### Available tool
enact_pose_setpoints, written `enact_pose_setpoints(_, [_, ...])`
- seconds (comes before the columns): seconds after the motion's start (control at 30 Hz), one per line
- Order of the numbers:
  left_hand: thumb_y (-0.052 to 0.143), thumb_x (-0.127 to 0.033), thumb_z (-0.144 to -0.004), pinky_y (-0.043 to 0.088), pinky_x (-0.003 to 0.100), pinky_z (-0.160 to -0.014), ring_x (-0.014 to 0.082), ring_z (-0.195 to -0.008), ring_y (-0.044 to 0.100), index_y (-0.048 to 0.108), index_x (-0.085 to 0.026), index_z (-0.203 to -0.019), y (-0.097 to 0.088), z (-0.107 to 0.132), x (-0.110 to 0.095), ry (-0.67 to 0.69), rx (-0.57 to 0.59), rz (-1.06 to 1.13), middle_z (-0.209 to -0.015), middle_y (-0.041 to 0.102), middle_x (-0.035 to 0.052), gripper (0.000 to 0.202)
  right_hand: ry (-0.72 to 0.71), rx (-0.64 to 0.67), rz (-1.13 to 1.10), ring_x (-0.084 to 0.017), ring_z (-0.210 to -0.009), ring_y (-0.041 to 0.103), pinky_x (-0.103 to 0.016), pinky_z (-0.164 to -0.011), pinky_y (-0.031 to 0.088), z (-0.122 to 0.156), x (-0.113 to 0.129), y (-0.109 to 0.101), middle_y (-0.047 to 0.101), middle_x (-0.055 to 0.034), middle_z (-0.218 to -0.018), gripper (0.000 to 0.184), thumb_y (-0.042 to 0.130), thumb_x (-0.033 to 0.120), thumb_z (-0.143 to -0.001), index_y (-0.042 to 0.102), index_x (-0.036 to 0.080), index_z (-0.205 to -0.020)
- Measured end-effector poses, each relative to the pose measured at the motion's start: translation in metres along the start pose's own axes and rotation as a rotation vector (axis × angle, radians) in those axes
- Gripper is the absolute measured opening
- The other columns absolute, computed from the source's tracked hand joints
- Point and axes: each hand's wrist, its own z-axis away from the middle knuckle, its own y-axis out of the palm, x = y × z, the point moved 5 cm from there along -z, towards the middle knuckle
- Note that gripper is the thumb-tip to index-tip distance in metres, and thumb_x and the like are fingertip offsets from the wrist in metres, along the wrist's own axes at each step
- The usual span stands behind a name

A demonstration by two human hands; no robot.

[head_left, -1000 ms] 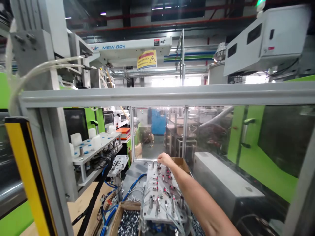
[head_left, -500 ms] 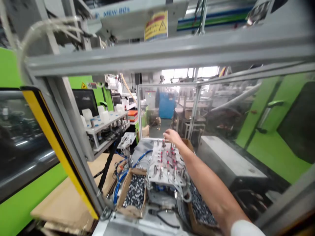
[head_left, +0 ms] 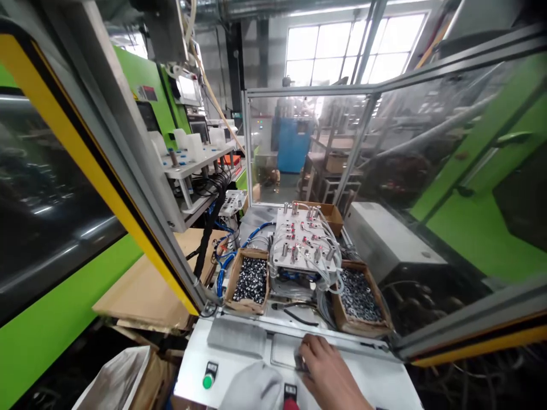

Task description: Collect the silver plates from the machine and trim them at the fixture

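My right hand is low over the white front panel, palm down, at the right end of a shallow rectangular tray. Its fingers are curled together; a small shiny bit shows by the fingertips, too little to name. A pale grey fabric shape at the bottom edge may be my gloved left hand or sleeve; no fingers can be made out. Beyond the panel stands a metal fixture plate with upright pins and small red lights. Small dark metal parts fill a left cardboard box and a right cardboard box.
A green button and a red button sit on the panel. A yellow-edged post rises at left. Blue hoses run beside the fixture. A clear guard panel closes the back; a grey metal box lies right.
My right hand has come back from the far end of the fixture to the front panel. The view has tilted down and the overhead beam has left it.
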Motion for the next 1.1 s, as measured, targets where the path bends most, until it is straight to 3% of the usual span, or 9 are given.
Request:
enact_pose_setpoints(0.1, [0.047, -0.040, -0.095, 0.055, 0.041, -0.092, 0.0209, -0.096, 0.068, 0.071, -0.022, -0.102, 0.001, -0.008, 0.005, -0.001, 0.020, -0.071, -0.103, 0.075, 0.0072, 0.031, 0.050, 0.016, 0.114, -0.035, -0.119, 0.057, -0.045, -0.096, 0.045, -0.004, -0.002, 0.004, 0.064, -0.0140, -0.128, 0.036, 0.052, 0.002, -0.085, 0.069, 0.020, -0.111])
enact_pose_setpoints(0.17, [0.047, -0.034, -0.092, 0.054, 0.039, -0.092, 0.0228, -0.097, 0.068, 0.072, -0.026, -0.099, 0.007, -0.012, 0.005, 0.021, 0.040, -0.131, -0.104, 0.075, 0.0064, 0.027, 0.054, 0.024, 0.144, -0.035, -0.117, 0.058, -0.044, -0.093, 0.045, -0.005, 0.001, 0.000, 0.065, -0.0148, -0.125, 0.038, 0.048, 0.000, -0.086, 0.070, 0.019, -0.111])
enact_pose_setpoints(0.33, [0.052, -0.026, -0.083, 0.052, 0.040, -0.102, 0.0298, -0.117, 0.065, 0.069, -0.032, -0.116, 0.030, -0.019, 0.010, 0.043, 0.066, -0.248, -0.133, 0.068, 0.0079, 0.038, 0.030, 0.042, 0.100, -0.032, -0.113, 0.059, -0.041, -0.091, 0.044, 0.000, 0.007, -0.004, 0.065, -0.0145, -0.121, 0.030, 0.052, 0.005, -0.087, 0.071, 0.020, -0.105])
enact_pose_setpoints(0.43, [0.049, -0.023, -0.082, 0.052, 0.045, -0.105, 0.0327, -0.118, 0.065, 0.067, -0.031, -0.121, 0.043, -0.021, 0.020, 0.038, 0.077, -0.293, -0.149, 0.058, 0.0078, 0.044, -0.005, 0.018, 0.032, -0.030, -0.115, 0.057, -0.037, -0.095, 0.042, 0.008, 0.004, 0.001, 0.063, -0.0134, -0.125, 0.027, 0.054, 0.008, -0.087, 0.070, 0.021, -0.105])
enact_pose_setpoints(0.6, [0.049, -0.023, -0.081, 0.055, 0.051, -0.103, 0.0386, -0.119, 0.066, 0.069, -0.028, -0.118, 0.055, -0.022, 0.038, 0.022, 0.099, -0.340, -0.157, 0.050, 0.0122, 0.042, -0.020, -0.018, -0.004, -0.029, -0.123, 0.053, -0.037, -0.100, 0.039, 0.012, -0.006, 0.009, 0.053, -0.0133, -0.143, 0.031, 0.046, 0.006, -0.091, 0.070, 0.022, -0.103])
enact_pose_setpoints(0.77, [0.054, -0.021, -0.078, 0.050, 0.049, -0.112, 0.0398, -0.133, 0.056, 0.066, -0.028, -0.126, 0.059, -0.025, 0.043, 0.023, 0.091, -0.338, -0.157, 0.049, 0.0141, 0.050, -0.012, -0.010, 0.022, -0.029, -0.113, 0.055, -0.036, -0.094, 0.040, 0.003, -0.010, 0.009, 0.062, -0.0133, -0.123, 0.026, 0.049, 0.007, -0.090, 0.069, 0.020, -0.100])
enact_pose_setpoints(0.9, [0.054, -0.024, -0.079, 0.050, 0.049, -0.113, 0.0397, -0.133, 0.057, 0.069, -0.029, -0.124, 0.057, -0.025, 0.041, 0.015, 0.058, -0.304, -0.156, 0.052, 0.0116, 0.047, -0.009, 0.038, 0.033, -0.030, -0.111, 0.055, -0.036, -0.091, 0.039, -0.004, -0.011, 0.000, 0.064, -0.0124, -0.118, 0.026, 0.058, 0.006, -0.079, 0.069, 0.019, -0.099])
enact_pose_setpoints(1.03, [0.050, -0.028, -0.083, 0.051, 0.050, -0.110, 0.0412, -0.131, 0.058, 0.072, -0.028, -0.118, 0.056, -0.020, 0.036, -0.032, -0.006, -0.256, -0.159, 0.048, 0.0104, 0.042, -0.019, 0.036, -0.050, -0.023, -0.101, 0.057, -0.030, -0.086, 0.040, -0.007, -0.010, -0.016, 0.068, -0.0071, -0.099, 0.028, 0.050, 0.000, -0.079, 0.067, 0.019, -0.089])
enact_pose_setpoints(1.1, [0.047, -0.029, -0.084, 0.052, 0.051, -0.108, 0.0409, -0.128, 0.060, 0.070, -0.027, -0.123, 0.055, -0.018, 0.036, -0.073, -0.033, -0.230, -0.156, 0.051, 0.0118, 0.045, -0.007, 0.054, -0.046, -0.023, -0.100, 0.058, -0.030, -0.086, 0.041, -0.008, -0.011, -0.019, 0.068, -0.0074, -0.101, 0.029, 0.051, 0.000, -0.077, 0.068, 0.019, -0.092])
